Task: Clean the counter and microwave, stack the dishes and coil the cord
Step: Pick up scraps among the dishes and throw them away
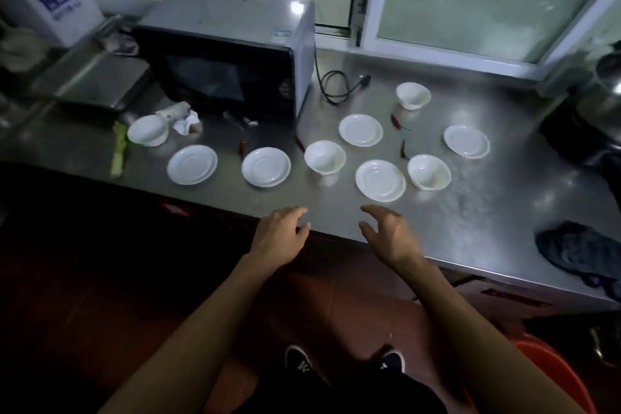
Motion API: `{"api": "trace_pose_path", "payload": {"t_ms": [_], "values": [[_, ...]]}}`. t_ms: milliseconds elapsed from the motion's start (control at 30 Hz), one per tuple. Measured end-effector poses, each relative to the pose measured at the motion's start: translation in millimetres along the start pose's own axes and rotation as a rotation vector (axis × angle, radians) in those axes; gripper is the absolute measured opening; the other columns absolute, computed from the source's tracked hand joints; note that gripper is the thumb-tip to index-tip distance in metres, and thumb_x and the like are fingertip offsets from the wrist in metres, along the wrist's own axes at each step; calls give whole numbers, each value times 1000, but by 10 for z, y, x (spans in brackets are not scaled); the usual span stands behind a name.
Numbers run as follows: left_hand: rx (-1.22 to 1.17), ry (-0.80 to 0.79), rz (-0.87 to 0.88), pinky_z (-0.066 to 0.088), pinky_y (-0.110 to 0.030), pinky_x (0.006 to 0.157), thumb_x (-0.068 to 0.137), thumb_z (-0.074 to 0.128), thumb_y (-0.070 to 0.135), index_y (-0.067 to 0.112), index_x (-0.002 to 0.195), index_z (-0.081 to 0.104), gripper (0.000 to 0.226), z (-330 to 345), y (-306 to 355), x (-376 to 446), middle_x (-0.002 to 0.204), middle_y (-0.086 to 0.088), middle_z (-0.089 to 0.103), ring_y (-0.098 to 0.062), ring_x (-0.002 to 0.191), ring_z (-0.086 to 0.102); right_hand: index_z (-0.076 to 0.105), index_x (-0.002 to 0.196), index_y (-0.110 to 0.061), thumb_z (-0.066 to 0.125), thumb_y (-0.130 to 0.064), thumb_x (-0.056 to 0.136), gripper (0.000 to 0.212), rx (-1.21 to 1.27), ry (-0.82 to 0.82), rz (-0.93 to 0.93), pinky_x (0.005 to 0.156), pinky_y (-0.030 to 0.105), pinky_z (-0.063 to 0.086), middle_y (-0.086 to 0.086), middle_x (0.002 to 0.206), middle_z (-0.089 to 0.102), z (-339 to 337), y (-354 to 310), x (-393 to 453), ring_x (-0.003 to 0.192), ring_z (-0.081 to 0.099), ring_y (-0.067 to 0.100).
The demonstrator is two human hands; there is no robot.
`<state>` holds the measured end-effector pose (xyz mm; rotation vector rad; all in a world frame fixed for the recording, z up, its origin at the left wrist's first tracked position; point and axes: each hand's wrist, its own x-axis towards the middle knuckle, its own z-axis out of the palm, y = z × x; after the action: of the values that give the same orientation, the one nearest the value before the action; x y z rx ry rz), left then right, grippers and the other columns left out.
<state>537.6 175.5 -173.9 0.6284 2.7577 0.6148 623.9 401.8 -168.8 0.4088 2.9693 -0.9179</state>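
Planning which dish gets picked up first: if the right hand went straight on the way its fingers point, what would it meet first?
Most likely the nearest plate, just beyond the right hand; bare counter lies between, though depth is uncertain.

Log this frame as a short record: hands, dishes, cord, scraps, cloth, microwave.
left hand: open, empty, over counter edge
right hand: open, empty, over counter edge
plates: five, spread out, unstacked
bowls: four, scattered, unstacked
cord: loose, right of microwave
chillies: several among the dishes
tissue: crumpled, before microwave
green stalk: left edge
cloth: dark, far right
microwave door: shut
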Motion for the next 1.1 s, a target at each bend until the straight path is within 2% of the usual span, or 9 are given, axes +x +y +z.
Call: {"api": "trace_pose_path", "payload": {"t_ms": [133, 267, 467, 700, 900, 1100], "values": [[-46, 65, -99, 45, -42, 101, 95, 54, 35, 18, 134, 58, 42, -240, -459, -52, 130, -4, 63, -25, 119, 58, 60, 133, -12, 64, -24, 94, 41, -6, -55, -85, 103, 41, 46, 10, 133, 63, 214, -441, 294, 123, 57, 28], [-63, 108, -213, 42, -43, 106, 96, 52, 38, 22, 135, 56, 43, -403, -799, -104, 135, -2, 60, -23, 123, 54, 58, 136, -15, 61, -27, 96, 42, -29, -132, -168, 104, 41, 46, 7, 136, 61, 442, -836, 573, 125, 56, 27], [-118, 158, -302, 45, -41, 103, 96, 55, 37, 22, 133, 59, 41, -529, -1274, -42, 132, 0, 62, -21, 121, 57, 62, 131, -14, 65, -22, 92, 40, -17, -181, -241, 98, 37, 48, 9, 130, 65, 783, -1233, 1086, 116, 61, 29], [-129, 142, -389, 40, -33, 107, 96, 57, 32, 21, 137, 57, 42, -766, -1704, 549, 136, 0, 60, -19, 123, 54, 59, 134, -18, 63, -25, 94, 41, 39, -236, -220, 103, 40, 45, 4, 135, 62, 1145, -1409, 1974, 119, 59, 27], [-130, 111, -388, 40, -39, 105, 96, 59, 28, 15, 137, 57, 43, -995, -1888, 1211, 139, -7, 57, -27, 126, 52, 57, 136, -20, 56, -28, 98, 40, 31, -269, -191, 105, 34, 40, 1, 138, 60, 1303, -1434, 2704, 124, 55, 23], [-142, 111, -375, 34, -41, 110, 98, 57, 27, 14, 140, 52, 45, -1041, -1941, 1616, 143, -9, 52, -29, 131, 46, 51, 141, -18, 54, -30, 100, 43, 12, -303, -176, 107, 35, 40, 4, 144, 54, 1389, -1427, 3153, 129, 52, 24]]}}
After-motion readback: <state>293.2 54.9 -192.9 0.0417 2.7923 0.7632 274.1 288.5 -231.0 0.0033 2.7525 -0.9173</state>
